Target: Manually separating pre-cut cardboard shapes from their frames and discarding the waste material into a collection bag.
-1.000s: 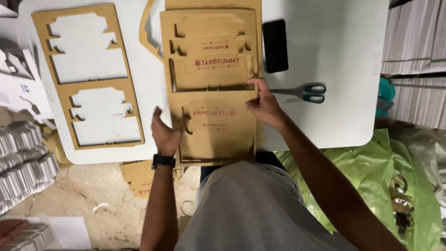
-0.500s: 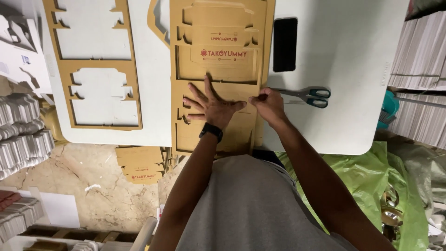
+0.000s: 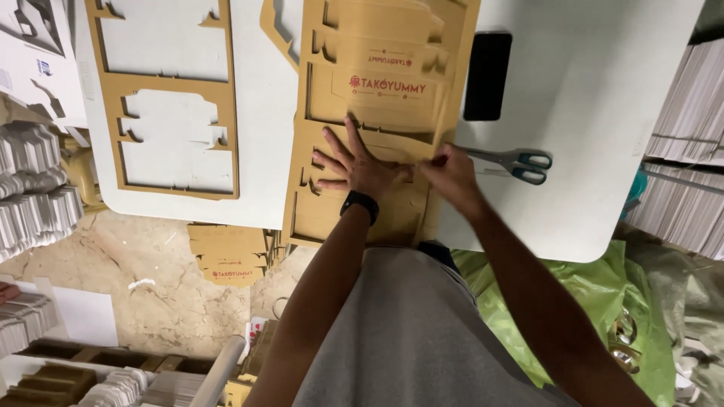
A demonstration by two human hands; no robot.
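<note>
A brown die-cut cardboard sheet [image 3: 377, 83] with punched box shapes lies on the white table [image 3: 596, 113] in front of me. My left hand [image 3: 358, 166], a dark watch on its wrist, presses flat with fingers spread on the sheet's lower box blank. My right hand [image 3: 451, 172] pinches the cardboard at the right edge of that blank, fingers closed on it. The blank's lower part is hidden under my hands and arms.
A brown cardboard frame with its shapes punched out [image 3: 170, 98] lies at the left. A black phone [image 3: 486, 75] and teal-handled scissors [image 3: 513, 162] sit right of the sheet. Loose box blanks [image 3: 230, 260] lie on the floor. White stacks [image 3: 690, 151] stand at the right, green plastic [image 3: 596, 294] below.
My left hand moved from the sheet's left edge onto the middle of the lower blank and spread flat. My right hand stayed at the right edge. The view drew closer.
</note>
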